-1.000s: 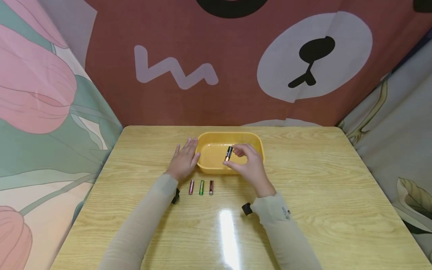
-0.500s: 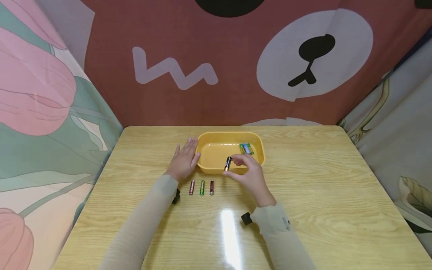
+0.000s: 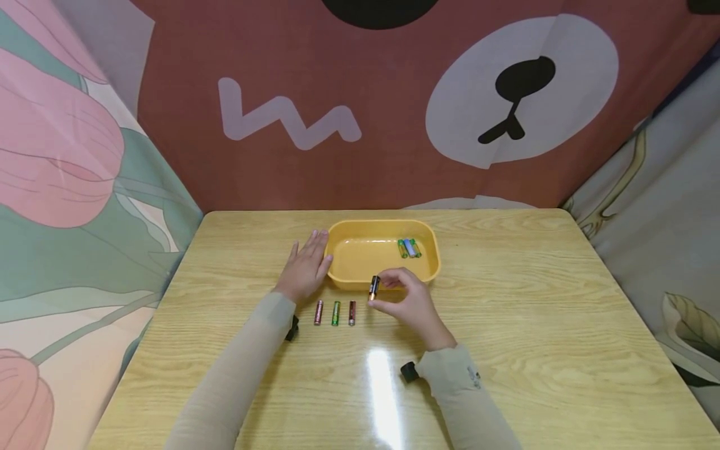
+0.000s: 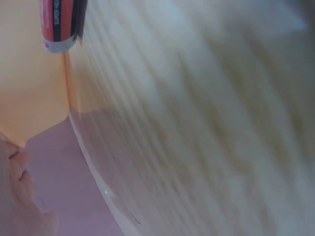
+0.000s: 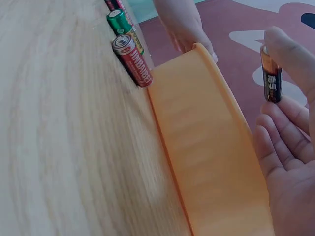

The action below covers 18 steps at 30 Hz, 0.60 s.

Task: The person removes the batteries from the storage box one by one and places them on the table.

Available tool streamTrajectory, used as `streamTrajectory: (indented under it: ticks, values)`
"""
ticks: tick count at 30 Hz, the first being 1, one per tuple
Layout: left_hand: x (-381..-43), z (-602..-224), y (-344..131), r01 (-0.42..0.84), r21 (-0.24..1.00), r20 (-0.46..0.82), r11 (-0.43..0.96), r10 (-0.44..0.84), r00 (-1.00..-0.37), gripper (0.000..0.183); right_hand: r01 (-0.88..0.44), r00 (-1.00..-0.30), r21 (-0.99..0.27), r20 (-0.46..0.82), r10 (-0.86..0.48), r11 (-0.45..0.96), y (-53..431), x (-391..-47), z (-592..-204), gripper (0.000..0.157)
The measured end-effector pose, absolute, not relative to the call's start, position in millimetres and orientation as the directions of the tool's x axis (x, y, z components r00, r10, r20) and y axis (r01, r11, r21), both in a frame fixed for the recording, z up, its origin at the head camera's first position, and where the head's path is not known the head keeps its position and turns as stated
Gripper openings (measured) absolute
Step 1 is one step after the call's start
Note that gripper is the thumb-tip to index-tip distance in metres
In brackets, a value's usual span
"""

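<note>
Between thumb and fingertips my right hand [image 3: 410, 304] pinches a black and copper battery [image 3: 374, 288] by its ends, just in front of the yellow tray [image 3: 388, 285]. The right wrist view shows that battery [image 5: 271, 81] raised above the tray's rim. My left hand [image 3: 306, 267] lies with straight fingers against the tray's left end. Left of the held battery, a row lies on the table: a pink battery [image 3: 319, 312], a green battery [image 3: 335, 313] and a dark red battery [image 3: 352, 313]. Inside the tray at the right, green batteries [image 3: 402, 249] flank a blue battery [image 3: 411, 248].
The wooden table [image 3: 534, 312] runs back to a wall cloth [image 3: 281, 175] printed with a bear face. Patterned cloths hang at both sides. A light reflection [image 3: 384, 394] shines on the tabletop in front of the tray.
My right hand has drawn back from over the tray toward the front with the black and copper battery, uncovering the batteries in the tray. The left hand has stayed in place.
</note>
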<state>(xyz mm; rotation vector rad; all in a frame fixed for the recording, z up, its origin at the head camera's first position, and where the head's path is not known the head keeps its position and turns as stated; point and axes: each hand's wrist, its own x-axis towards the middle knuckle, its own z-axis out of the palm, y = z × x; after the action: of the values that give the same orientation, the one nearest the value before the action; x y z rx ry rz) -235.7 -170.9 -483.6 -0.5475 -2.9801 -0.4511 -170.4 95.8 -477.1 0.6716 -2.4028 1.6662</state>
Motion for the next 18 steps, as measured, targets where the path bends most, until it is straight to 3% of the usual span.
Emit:
streamTrajectory:
  ticks: [18]
  values:
    - [-233.9, -483.9, -170.7, 0.356, 0.271, 0.135, 0.894, 0.331, -0.934, 0.061, -0.382, -0.886, -0.878, 0.26, -0.384, 0.288, 95.7, -161.9, -490.3, 0.049]
